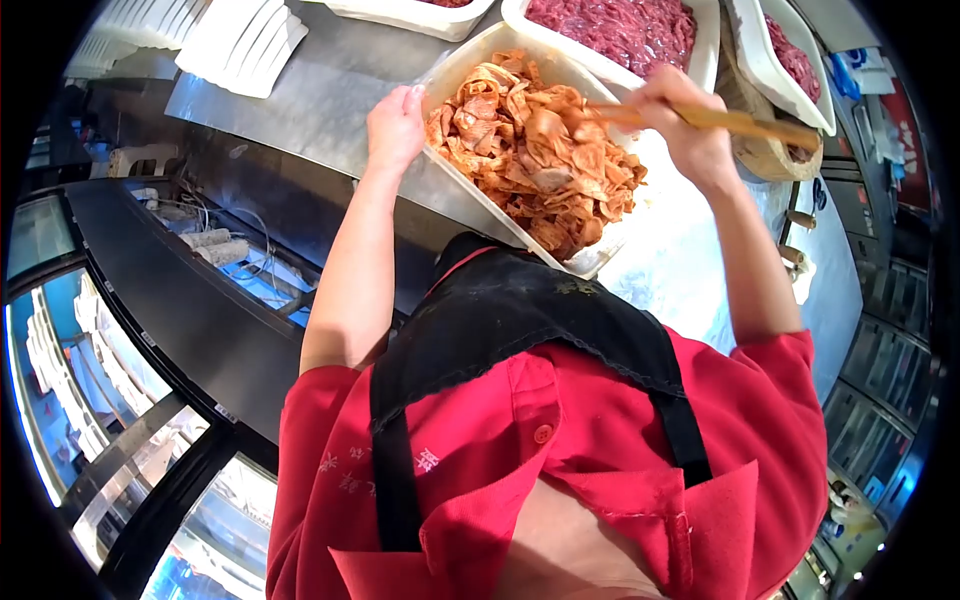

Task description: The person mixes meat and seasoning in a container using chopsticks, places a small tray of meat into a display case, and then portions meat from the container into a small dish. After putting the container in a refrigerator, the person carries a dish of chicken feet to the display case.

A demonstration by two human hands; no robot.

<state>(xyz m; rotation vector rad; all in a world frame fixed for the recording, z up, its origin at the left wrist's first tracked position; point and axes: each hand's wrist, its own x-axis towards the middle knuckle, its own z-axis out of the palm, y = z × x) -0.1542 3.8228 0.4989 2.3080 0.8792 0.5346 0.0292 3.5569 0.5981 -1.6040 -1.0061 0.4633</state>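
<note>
Wooden sticks are clasped in the closed right hand, their left ends reaching the orange-brown slices. The white tray under these slices is gripped at its left edge by the left hand. Beyond, raw red meat is held in a white tub; far left, white containers are stacked.
</note>
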